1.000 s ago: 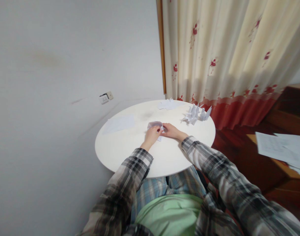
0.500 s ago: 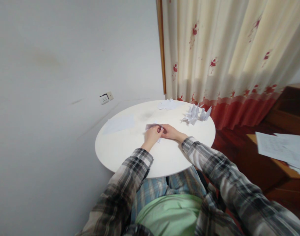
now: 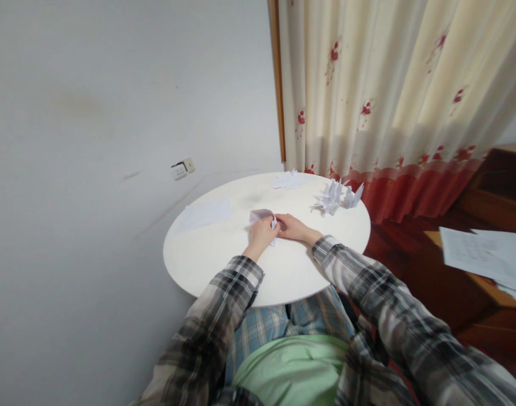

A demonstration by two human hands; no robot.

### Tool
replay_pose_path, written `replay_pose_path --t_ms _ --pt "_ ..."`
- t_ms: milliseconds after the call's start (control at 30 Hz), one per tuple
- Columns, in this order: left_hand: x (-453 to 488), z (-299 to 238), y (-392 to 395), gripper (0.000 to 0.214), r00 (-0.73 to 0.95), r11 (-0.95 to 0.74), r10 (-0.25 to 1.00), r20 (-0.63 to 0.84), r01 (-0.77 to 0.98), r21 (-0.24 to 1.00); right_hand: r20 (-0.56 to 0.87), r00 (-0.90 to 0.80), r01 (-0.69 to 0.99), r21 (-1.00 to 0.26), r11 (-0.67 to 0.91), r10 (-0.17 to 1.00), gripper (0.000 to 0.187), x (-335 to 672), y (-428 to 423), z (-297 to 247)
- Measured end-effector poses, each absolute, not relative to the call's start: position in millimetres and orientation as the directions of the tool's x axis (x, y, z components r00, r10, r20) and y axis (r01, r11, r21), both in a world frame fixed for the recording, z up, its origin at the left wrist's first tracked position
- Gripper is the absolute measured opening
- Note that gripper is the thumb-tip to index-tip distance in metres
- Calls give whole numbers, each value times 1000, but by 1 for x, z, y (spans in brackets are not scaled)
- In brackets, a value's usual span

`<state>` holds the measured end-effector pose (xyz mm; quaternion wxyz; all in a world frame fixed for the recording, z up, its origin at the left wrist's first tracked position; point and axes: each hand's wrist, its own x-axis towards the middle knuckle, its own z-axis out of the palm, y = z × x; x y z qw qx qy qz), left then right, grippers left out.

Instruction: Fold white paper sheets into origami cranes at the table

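Observation:
Close together over the middle of the white round table [image 3: 215,248], my two hands grip one piece of folded white paper [image 3: 261,215]. My left hand [image 3: 263,232] has its fingers closed on the paper's near left part. From the right, my right hand [image 3: 292,226] pinches its right edge, the fingertips almost meeting the left ones. A flap of the paper stands up beyond the left hand, and a small corner shows below the fingers. The hands hide the rest of the folds.
Several folded paper cranes [image 3: 330,197] are heaped at the table's back right. A flat paper sheet [image 3: 209,212] lies at the left, and more paper pieces [image 3: 288,180] lie at the far edge. Loose sheets [image 3: 481,254] rest on a brown wooden surface at right.
The paper's far flap has opened up and shows more of its face above my left hand. Both hands keep nearly the same place, with small finger shifts.

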<state>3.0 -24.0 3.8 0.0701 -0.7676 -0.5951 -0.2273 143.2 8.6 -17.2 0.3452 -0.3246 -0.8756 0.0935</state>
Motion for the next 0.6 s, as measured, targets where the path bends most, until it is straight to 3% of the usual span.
replay_pose_path --t_ms 200,367,600 --pt "3 4 -24 31 179 -268 888 423 950 161 562 -525 535 -367 761 639 51 144 9 -20" --pt "3 4 -25 30 171 -263 894 414 948 176 566 -527 527 -366 767 633 50 144 9 -19" --pt "0 -2 -16 26 173 -301 893 416 917 263 563 -524 537 -364 761 639 54 144 11 -21"
